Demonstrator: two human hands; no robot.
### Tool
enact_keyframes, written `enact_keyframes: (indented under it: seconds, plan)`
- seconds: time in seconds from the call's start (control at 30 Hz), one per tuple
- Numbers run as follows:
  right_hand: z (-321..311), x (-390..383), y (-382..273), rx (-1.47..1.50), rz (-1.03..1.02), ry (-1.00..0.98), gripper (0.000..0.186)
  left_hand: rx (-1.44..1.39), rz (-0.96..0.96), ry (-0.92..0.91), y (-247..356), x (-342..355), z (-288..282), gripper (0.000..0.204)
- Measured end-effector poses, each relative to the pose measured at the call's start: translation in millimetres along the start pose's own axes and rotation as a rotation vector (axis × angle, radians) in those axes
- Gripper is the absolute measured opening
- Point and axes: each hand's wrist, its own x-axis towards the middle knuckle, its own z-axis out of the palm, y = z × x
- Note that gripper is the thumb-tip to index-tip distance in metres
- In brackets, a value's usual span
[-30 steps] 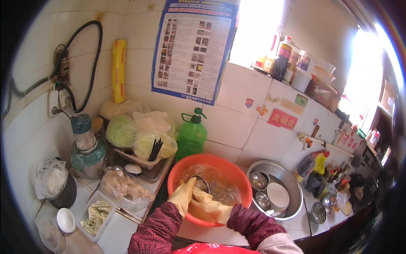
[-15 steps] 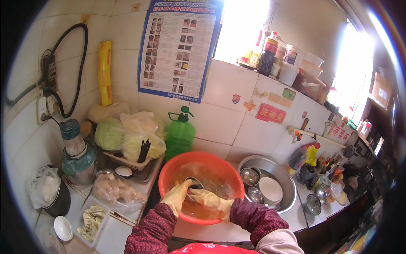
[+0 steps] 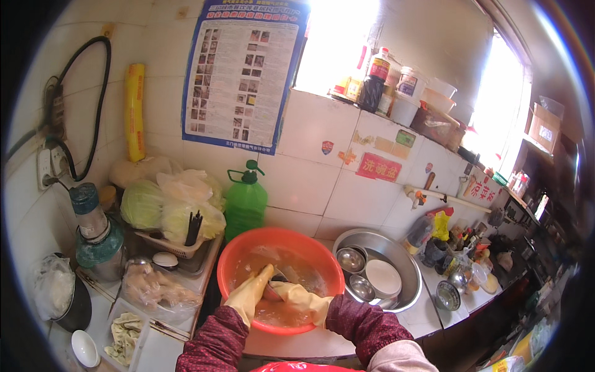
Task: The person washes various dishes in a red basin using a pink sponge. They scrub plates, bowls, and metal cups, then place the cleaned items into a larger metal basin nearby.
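Observation:
A red plastic basin [image 3: 328, 263] of cloudy water sits in front of me. My left hand [image 3: 249, 294], in a cream rubber glove, grips a steel bowl [image 3: 277, 273] tilted in the water. My right hand [image 3: 297, 297], gloved alike, is closed at the bowl's lower side; its fingertips are partly hidden, and I cannot make out whether anything else is in them. Right of the basin, a wide steel tub [image 3: 411, 282] holds small metal bowls [image 3: 350, 259] and a white round dish [image 3: 382, 276].
On the left stand trays of food [image 3: 124, 338], bagged cabbage [image 3: 141, 204], a white bowl [image 3: 85, 349] and a metal appliance [image 3: 93, 239]. A green jug [image 3: 245, 204] stands behind the basin. Bottles and jars [image 3: 458, 248] crowd the right counter and the window ledge [image 3: 328, 97].
The view has swung right, so the basin and counter appear further left. Both hands stay at the bowl in the water, with the right fingers shifted slightly over it.

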Motion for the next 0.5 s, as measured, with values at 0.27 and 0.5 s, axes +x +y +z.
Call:
enact_keyframes:
  seconds: [0.27, 0.5]
  plan:
    - [5.0, -2.9, -4.0, 0.036, -0.532, 0.184, 0.04, -0.781, -0.417, 0.078, -15.2, 48.3, 9.2, 0.082]
    - [-23.8, -15.0, -7.5, 0.455, -0.145, 0.13, 0.067, -0.604, -0.108, 0.178, -60.2, 63.4, -10.4, 0.063]
